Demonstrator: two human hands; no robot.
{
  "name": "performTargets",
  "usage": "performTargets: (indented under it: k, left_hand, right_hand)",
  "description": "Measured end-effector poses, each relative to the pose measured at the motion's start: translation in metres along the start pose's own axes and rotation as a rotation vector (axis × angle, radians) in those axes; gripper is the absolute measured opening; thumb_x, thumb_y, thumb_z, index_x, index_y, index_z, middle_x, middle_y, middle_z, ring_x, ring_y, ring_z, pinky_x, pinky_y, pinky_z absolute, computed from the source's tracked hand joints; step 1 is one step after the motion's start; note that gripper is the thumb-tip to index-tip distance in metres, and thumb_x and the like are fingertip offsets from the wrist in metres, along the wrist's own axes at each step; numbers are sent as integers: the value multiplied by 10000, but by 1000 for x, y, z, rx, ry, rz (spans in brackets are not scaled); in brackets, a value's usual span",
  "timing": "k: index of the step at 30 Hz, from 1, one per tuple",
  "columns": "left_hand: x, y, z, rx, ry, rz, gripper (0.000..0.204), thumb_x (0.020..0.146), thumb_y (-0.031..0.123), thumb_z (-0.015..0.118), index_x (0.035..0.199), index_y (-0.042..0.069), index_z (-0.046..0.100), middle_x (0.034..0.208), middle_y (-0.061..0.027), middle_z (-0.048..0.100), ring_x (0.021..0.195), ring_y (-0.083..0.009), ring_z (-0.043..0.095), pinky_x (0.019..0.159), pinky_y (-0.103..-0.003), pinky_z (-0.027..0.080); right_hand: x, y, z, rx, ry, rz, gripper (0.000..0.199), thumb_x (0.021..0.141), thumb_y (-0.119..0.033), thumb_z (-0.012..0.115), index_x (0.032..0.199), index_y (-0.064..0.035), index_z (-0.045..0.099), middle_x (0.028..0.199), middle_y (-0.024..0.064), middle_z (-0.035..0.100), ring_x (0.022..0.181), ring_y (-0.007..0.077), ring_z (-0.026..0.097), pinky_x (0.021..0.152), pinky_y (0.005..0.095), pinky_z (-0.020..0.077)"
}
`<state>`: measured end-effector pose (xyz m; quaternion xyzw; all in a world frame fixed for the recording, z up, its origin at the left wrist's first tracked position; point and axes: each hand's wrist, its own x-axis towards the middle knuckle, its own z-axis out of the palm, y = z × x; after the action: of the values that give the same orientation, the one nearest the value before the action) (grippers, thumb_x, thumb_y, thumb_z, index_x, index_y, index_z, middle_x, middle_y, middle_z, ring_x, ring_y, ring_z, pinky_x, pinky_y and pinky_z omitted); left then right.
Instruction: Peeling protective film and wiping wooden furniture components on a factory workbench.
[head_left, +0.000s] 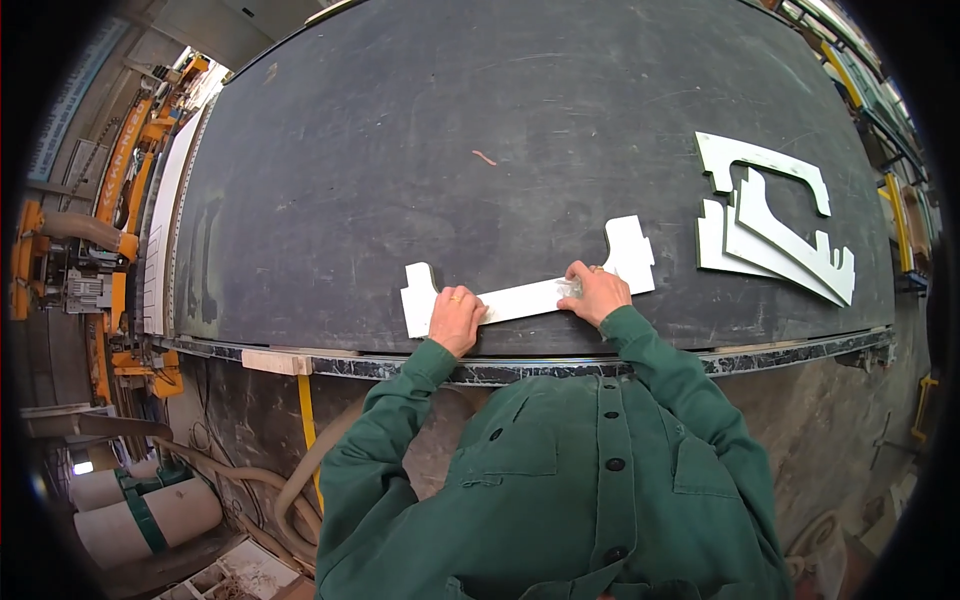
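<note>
A white flat board cut into a wide U shape (522,302) lies near the front edge of the dark worktable (420,140), with a raised end at each side. My left hand (457,318) grips it by the left end, fingers curled over its edge. Over the right part of the bar, my right hand (599,294) has its thumb and fingers closed around a small greyish, clear-looking thing (569,291), which rests against the board. Its kind is too small to tell.
On the table's right lie several more white cut boards, an arched one (770,156) behind overlapping angled ones (785,236). A small reddish scrap (484,158) sits mid-table. Orange machinery (120,190) stands left. Hoses (290,490) and white cylinders (150,515) are below left.
</note>
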<state>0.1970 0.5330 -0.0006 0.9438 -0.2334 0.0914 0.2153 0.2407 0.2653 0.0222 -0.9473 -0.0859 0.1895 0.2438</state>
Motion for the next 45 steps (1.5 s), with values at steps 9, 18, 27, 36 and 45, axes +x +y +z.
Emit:
performTargets:
  k: [9,18,27,36,45]
  left_hand:
    - [-10,-31,-17,-28,-24,-118,280,642,255,750,880,143,656,911,-4,534,869,-232,482,776,-378,359]
    - [-11,-34,0,-8,43,-12,128,722,153,678,747,80,576,852,-39,522,783,-247,494,723,-370,382]
    - [-2,-30,-15,-14,-136,35,125,763,133,619,765,55,521,851,-72,517,796,-261,481,696,-370,384]
    - [-6,-11,-13,-3,-174,-133,205,787,168,620,922,62,509,790,-110,521,730,-299,524,660,-406,416]
    - [-13,-17,5,-128,-12,-145,151,765,174,658,842,80,568,750,-65,509,709,-269,511,639,-378,406]
  right_hand:
    - [3,1,-4,-17,-33,1,500,640,-395,745,1011,-150,516,906,112,607,852,293,608,747,394,462]
    - [2,-3,-7,-23,-59,34,507,662,-385,746,1032,-129,511,944,120,600,877,295,605,767,396,459]
    - [2,-5,-3,5,-50,116,482,672,-378,744,990,-108,503,925,116,595,884,298,596,761,396,453]
    - [4,-4,-3,16,-37,127,481,655,-378,755,965,-104,509,910,114,596,866,295,599,747,394,456]
    - [4,-5,-4,29,-35,127,484,650,-378,758,959,-105,506,904,115,598,866,293,601,747,391,456]
